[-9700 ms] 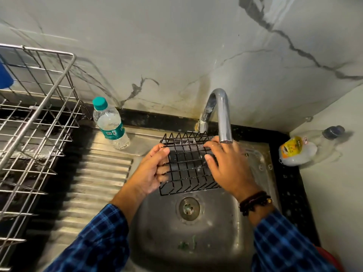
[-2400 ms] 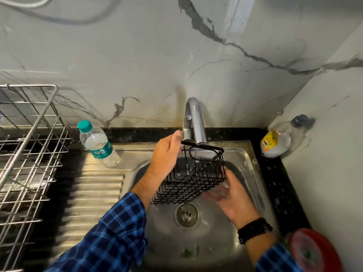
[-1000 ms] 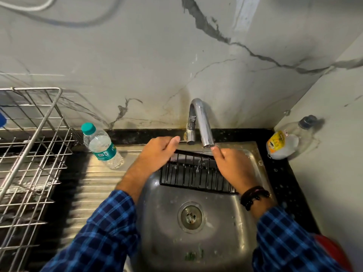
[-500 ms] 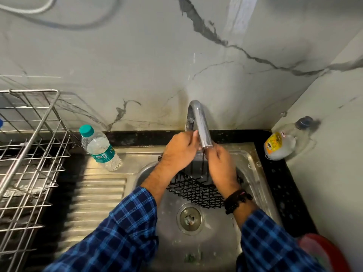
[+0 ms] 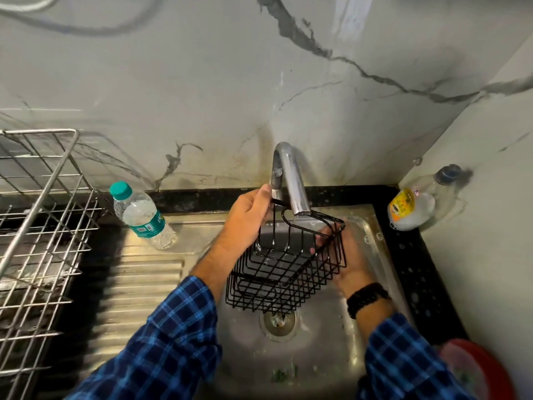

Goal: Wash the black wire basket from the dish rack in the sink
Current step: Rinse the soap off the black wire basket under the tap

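The black wire basket (image 5: 284, 269) hangs tilted over the steel sink (image 5: 323, 350), right under the chrome tap (image 5: 291, 177). My left hand (image 5: 248, 219) grips the basket's upper left rim near the tap's spout. My right hand (image 5: 350, 256) is pressed against the basket's right side, its fingers partly hidden behind the wires. Water runs from the spout into the basket. The metal dish rack (image 5: 43, 220) stands at the far left.
A plastic water bottle (image 5: 141, 216) with a teal cap stands on the ribbed drainboard (image 5: 138, 287). A clear bottle with a yellow label (image 5: 412, 206) lies in the right corner of the black counter. A red round thing (image 5: 478, 368) shows at the bottom right. The drain (image 5: 278, 320) sits below the basket.
The basket has been turned from lying low in the sink to hanging upright and tilted under the tap. My left hand went to its upper rim, my right hand to its right side.
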### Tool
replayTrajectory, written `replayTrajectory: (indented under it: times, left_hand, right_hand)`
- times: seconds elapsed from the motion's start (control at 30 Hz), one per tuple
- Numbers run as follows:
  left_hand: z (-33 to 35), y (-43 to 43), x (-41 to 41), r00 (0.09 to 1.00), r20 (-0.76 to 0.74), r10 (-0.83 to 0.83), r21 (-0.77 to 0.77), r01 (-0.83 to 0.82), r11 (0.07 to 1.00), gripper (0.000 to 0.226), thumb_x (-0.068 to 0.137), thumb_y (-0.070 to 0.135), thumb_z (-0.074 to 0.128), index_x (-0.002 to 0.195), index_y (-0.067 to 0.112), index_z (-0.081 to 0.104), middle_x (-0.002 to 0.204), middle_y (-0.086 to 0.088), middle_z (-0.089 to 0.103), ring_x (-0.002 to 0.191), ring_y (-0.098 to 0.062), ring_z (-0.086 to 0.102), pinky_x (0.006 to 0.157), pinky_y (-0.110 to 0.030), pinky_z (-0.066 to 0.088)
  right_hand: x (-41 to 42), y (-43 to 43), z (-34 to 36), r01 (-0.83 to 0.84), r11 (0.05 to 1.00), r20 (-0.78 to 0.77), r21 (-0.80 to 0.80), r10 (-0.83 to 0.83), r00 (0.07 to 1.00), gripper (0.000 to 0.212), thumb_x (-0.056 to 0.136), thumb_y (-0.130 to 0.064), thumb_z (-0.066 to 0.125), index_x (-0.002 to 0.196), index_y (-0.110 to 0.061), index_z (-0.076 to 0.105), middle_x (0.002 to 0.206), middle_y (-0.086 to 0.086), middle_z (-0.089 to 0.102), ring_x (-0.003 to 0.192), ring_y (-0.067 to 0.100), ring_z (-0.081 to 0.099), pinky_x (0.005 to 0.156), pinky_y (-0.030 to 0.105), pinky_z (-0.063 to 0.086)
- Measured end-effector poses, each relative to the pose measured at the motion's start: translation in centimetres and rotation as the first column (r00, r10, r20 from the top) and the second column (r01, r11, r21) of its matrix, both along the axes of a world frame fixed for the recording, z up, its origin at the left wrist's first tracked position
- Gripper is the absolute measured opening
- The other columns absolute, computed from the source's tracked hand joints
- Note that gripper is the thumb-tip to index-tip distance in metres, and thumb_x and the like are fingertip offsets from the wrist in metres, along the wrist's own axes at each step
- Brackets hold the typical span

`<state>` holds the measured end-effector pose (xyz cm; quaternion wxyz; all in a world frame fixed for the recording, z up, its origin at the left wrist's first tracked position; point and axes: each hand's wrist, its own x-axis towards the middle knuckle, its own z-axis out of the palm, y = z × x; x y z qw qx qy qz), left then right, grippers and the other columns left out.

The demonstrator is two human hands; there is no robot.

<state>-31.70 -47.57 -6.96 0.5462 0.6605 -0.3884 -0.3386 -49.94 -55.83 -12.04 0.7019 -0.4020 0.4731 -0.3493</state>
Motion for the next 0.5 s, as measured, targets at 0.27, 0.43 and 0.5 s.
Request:
replayTrajectory:
  times: [0.27, 0.43, 0.5]
  left_hand:
    - [0.0, -0.6, -2.4, 0.963, 0.258, -0.073, 0.059, 0.06, 0.996, 0.044, 0.108, 0.028, 0.041, 0.067, 0.02, 0.053, 0.059, 0.004, 0.048, 0.05, -0.007, 0.041, 0.051, -0.026, 0.037]
    - [-1.6, 0.2, -2.6, 0.977, 0.21, 0.041, -0.028, -0.036, 0.999, 0.043, 0.109, 0.028, 0.039, 0.072, 0.015, 0.058, 0.058, 0.005, 0.051, 0.049, -0.006, 0.046, 0.049, -0.024, 0.04]
    - [-1.8, 0.5, -2.1, 0.96, 0.276, -0.049, -0.048, 0.065, 0.997, 0.036, 0.109, 0.029, 0.039, 0.08, 0.021, 0.059, 0.063, 0.008, 0.058, 0.051, -0.006, 0.055, 0.05, -0.023, 0.046]
  right_hand:
    - [3.7, 2.2, 6.6, -0.656, 0.632, -0.791, -0.414, 0.107, 0.603, 0.039, 0.107, -0.038, 0.036, 0.074, -0.027, 0.052, 0.063, -0.008, 0.047, 0.054, 0.007, 0.044, 0.049, 0.019, 0.032]
    - [3.5, 1.3, 5.9, -0.634, 0.632, -0.734, -0.446, 0.148, 0.663, 0.039, 0.106, -0.033, 0.041, 0.074, -0.021, 0.058, 0.065, -0.001, 0.056, 0.058, 0.016, 0.052, 0.053, 0.032, 0.039]
    - [3.0, 1.1, 5.4, -0.493, 0.748, -0.629, -0.444, 0.131, 0.766, 0.042, 0.106, -0.033, 0.042, 0.082, -0.008, 0.066, 0.07, 0.007, 0.062, 0.064, 0.023, 0.057, 0.06, 0.036, 0.043]
